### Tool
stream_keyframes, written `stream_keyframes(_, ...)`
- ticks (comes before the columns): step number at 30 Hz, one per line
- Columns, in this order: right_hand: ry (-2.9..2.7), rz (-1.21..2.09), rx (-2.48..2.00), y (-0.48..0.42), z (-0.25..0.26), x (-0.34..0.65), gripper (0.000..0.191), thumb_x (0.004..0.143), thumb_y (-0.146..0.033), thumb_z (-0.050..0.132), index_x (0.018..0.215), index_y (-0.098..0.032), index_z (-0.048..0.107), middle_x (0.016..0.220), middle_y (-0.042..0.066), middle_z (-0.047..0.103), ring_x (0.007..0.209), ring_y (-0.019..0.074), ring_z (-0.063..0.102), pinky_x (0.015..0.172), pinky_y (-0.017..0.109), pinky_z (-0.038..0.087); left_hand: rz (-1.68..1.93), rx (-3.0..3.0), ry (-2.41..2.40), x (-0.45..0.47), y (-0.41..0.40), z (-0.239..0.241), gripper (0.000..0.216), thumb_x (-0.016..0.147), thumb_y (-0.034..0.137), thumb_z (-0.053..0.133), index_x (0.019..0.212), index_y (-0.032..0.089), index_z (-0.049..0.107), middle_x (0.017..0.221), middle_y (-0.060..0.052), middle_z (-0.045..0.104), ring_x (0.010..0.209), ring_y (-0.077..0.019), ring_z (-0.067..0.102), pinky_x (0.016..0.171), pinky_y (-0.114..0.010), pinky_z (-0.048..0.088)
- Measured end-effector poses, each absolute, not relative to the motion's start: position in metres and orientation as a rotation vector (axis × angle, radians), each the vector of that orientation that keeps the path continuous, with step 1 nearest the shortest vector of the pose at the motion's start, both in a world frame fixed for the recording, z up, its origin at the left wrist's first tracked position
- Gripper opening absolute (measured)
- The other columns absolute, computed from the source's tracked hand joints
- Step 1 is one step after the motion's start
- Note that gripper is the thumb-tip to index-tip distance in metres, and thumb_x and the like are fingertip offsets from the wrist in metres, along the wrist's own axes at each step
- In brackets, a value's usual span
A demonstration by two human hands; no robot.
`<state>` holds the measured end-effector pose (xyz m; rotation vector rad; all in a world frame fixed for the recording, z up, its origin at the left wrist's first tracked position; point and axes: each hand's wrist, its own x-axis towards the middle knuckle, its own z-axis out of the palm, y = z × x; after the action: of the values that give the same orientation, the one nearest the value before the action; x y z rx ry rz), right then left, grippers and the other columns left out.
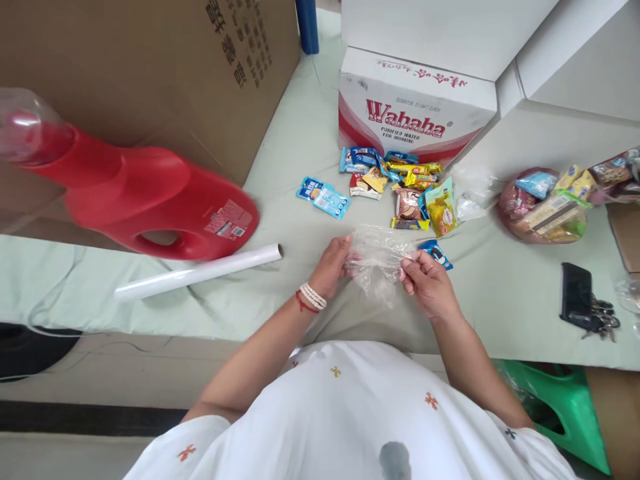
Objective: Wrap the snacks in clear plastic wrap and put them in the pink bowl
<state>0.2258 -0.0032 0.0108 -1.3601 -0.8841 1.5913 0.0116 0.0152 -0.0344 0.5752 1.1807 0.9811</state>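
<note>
Between my two hands a clear, crinkled plastic bag (377, 257) is held up over the near part of the table. My left hand (333, 265) grips its left side, the fingers partly hidden behind the film. On the other side, my right hand (427, 280) pinches the bag's edge between thumb and fingers. Just beyond lies a loose pile of wrapped snacks (410, 203) in blue, yellow, brown and green packets. A pair of light blue packets (324, 197) lies left of that pile. One dark blue packet (436, 255) rests right beside my right hand.
A white Wahaba-style water carton marked Wahaha (415, 120) stands behind the snacks. Left are a large red jug (150, 193), a white roll (200, 272) and a brown carton (200, 87). Right are a filled snack bag (543, 207) and a black case with keys (577, 297).
</note>
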Motion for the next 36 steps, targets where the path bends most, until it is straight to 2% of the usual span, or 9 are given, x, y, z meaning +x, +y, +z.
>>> stream_keyframes(4, -0.725, 1.54, -1.393, -0.008, -0.001, 0.222, 0.041, 0.07, -0.047, 0.086, 0.085, -0.023, 0.057, 0.064, -0.006, 0.06, 0.043, 0.0056, 0.041, 0.039, 0.019, 0.029, 0.868, 0.622, 1.299, 0.029, -0.017, -0.039, 0.054, 0.068, 0.05, 0.088, 0.105, 0.019, 0.062, 0.09, -0.003, 0.067, 0.081, -0.0164, 0.065, 0.056, -0.022, 0.051)
stream_keyframes(9, -0.612, 1.618, -1.43, 0.0, -0.002, 0.248, 0.043, 0.063, -0.042, 0.091, 0.084, -0.022, 0.059, 0.061, -0.007, 0.057, 0.041, 0.0034, 0.033, 0.036, 0.017, 0.02, 0.655, 0.728, 1.107, 0.018, -0.024, -0.042, 0.037, 0.068, 0.046, 0.086, 0.071, 0.014, 0.069, 0.068, -0.002, 0.067, 0.06, -0.0093, 0.054, 0.056, -0.021, 0.044)
stream_keyframes(14, -0.785, 1.607, -1.512, 0.014, -0.008, 0.279, 0.041, 0.063, -0.042, 0.092, 0.081, -0.02, 0.063, 0.06, -0.006, 0.056, 0.043, 0.0041, 0.034, 0.036, 0.017, 0.022, 0.601, 0.569, 0.917, -0.006, -0.018, -0.038, 0.035, 0.068, 0.04, 0.091, 0.079, 0.015, 0.068, 0.082, -0.007, 0.073, 0.076, -0.0146, 0.069, 0.068, -0.025, 0.054)
stream_keyframes(19, -0.835, 1.611, -1.601, 0.002, -0.018, 0.255, 0.051, 0.072, -0.061, 0.082, 0.104, -0.025, 0.066, 0.083, 0.0, 0.069, 0.069, 0.0141, 0.061, 0.049, 0.021, 0.049, 0.679, 0.486, 0.892, 0.004, -0.023, -0.038, 0.04, 0.07, 0.043, 0.089, 0.083, 0.017, 0.062, 0.091, -0.006, 0.073, 0.098, -0.0211, 0.073, 0.076, -0.028, 0.059)
stream_keyframes(23, -0.895, 1.612, -1.548, -0.015, -0.027, 0.231, 0.042, 0.064, -0.05, 0.09, 0.085, -0.021, 0.067, 0.06, -0.006, 0.055, 0.056, 0.0104, 0.049, 0.051, 0.022, 0.043, 0.751, 0.467, 0.932, 0.009, -0.025, -0.044, 0.04, 0.069, 0.04, 0.09, 0.081, 0.016, 0.06, 0.088, -0.004, 0.071, 0.092, -0.0193, 0.074, 0.074, -0.026, 0.059)
stream_keyframes(28, -0.9, 1.596, -1.546, -0.023, -0.031, 0.234, 0.037, 0.062, -0.046, 0.09, 0.081, -0.019, 0.072, 0.063, -0.003, 0.059, 0.056, 0.0104, 0.047, 0.052, 0.024, 0.04, 0.809, 0.403, 0.978, -0.001, -0.018, -0.044, 0.043, 0.07, 0.037, 0.089, 0.083, 0.017, 0.054, 0.091, -0.006, 0.074, 0.09, -0.0187, 0.075, 0.074, -0.027, 0.059)
stream_keyframes(31, -0.851, 1.547, -1.536, -0.026, -0.028, 0.237, 0.033, 0.064, -0.044, 0.088, 0.081, -0.02, 0.072, 0.072, -0.002, 0.062, 0.059, 0.0105, 0.046, 0.049, 0.022, 0.039, 0.845, 0.404, 1.067, 0.003, -0.017, -0.041, 0.045, 0.074, 0.046, 0.085, 0.088, 0.019, 0.052, 0.089, -0.002, 0.072, 0.079, -0.0158, 0.075, 0.063, -0.024, 0.058)
stream_keyframes(34, -0.801, 1.508, -1.516, -0.03, -0.024, 0.231, 0.03, 0.067, -0.043, 0.087, 0.081, -0.022, 0.071, 0.071, -0.002, 0.06, 0.061, 0.0119, 0.048, 0.048, 0.022, 0.041, 0.89, 0.519, 1.296, 0.016, -0.023, -0.038, 0.046, 0.081, 0.06, 0.074, 0.081, 0.021, 0.05, 0.067, 0.005, 0.061, 0.05, -0.0094, 0.062, 0.043, -0.018, 0.041)
stream_keyframes(36, -0.796, 1.528, -1.505, -0.034, -0.02, 0.223, 0.03, 0.067, -0.043, 0.087, 0.082, -0.022, 0.07, 0.068, -0.002, 0.059, 0.061, 0.0129, 0.051, 0.049, 0.023, 0.043, 0.826, 0.624, 1.347, 0.028, -0.026, -0.036, 0.051, 0.085, 0.068, 0.064, 0.073, 0.02, 0.051, 0.059, 0.005, 0.055, 0.045, -0.0096, 0.057, 0.04, -0.019, 0.036)
